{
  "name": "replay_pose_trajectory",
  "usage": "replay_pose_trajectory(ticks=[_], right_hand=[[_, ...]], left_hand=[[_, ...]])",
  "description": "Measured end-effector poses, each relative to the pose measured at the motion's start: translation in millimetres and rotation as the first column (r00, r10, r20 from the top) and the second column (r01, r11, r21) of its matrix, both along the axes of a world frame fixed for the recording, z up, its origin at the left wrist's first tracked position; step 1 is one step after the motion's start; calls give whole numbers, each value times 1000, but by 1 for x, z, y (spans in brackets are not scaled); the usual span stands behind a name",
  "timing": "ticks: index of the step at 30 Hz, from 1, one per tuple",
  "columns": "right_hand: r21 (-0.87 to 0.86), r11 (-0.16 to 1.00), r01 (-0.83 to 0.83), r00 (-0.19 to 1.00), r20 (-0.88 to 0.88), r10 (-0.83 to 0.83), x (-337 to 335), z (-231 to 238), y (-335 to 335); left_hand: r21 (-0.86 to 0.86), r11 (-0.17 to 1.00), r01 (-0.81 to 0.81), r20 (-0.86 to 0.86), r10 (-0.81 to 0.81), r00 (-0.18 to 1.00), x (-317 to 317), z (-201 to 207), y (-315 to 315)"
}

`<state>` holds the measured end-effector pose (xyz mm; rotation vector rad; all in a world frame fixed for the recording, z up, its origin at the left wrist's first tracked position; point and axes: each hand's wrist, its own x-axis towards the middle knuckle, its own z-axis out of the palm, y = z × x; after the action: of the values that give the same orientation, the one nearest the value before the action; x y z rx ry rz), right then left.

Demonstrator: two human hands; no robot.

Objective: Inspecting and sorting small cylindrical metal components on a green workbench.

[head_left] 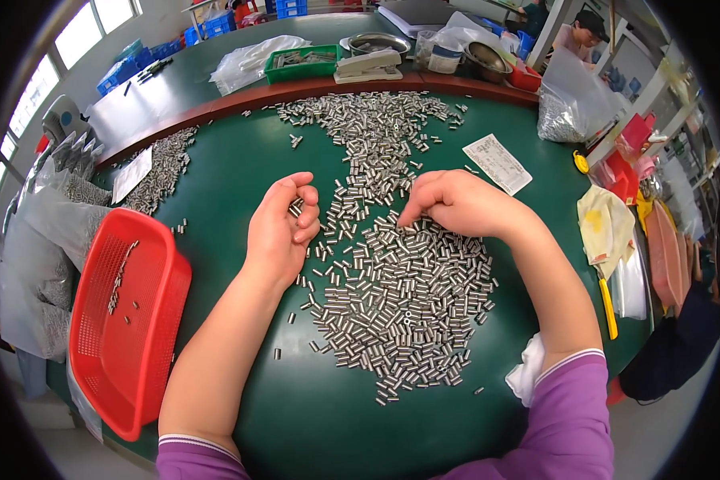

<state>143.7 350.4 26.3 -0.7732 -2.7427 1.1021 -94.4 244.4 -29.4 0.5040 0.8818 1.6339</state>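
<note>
A large heap of small silver metal pins point(408, 296) is spread over the green tabletop, with a narrower band of them running to the far edge. My left hand point(284, 220) is curled at the heap's left side, and a few metal pins show in the hollow between its thumb and fingers. Over the middle of the heap, my right hand point(448, 200) bends down with thumb and forefinger drawn together. Its fingertips touch the pins; what they pinch, if anything, is hidden.
A red plastic basket point(176, 280) with a few pins stands tilted at the left. Beyond it are a smaller pin pile point(164, 172) and bulging clear bags point(36, 272). A paper label point(498, 163) lies at right. A green tray point(302, 70) stands behind the raised edge. Another person point(580, 40) sits far right.
</note>
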Motion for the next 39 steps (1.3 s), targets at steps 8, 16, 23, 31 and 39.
replay_pose_trajectory(ticks=[8,16,23,31,39], right_hand=[[184,981,55,990,-139,-30,0,-5,6],[-36,993,-114,993,-34,112,-4,-6,-2],[403,909,105,968,-251,0,-14,-24,5],[93,968,-233,972,-23,236,-12,0,-12],[439,877,196,950,-305,-59,-9,-28,24]], left_hand=[[14,1000,11,-7,-11,1000,-1,-3,0],[10,1000,9,-6,-9,1000,-2,-4,-1],[17,1000,16,-17,-15,1000,1,-1,2],[17,1000,16,-2,-16,1000,1,-2,1],[30,999,24,-28,-23,999,0,-3,3]])
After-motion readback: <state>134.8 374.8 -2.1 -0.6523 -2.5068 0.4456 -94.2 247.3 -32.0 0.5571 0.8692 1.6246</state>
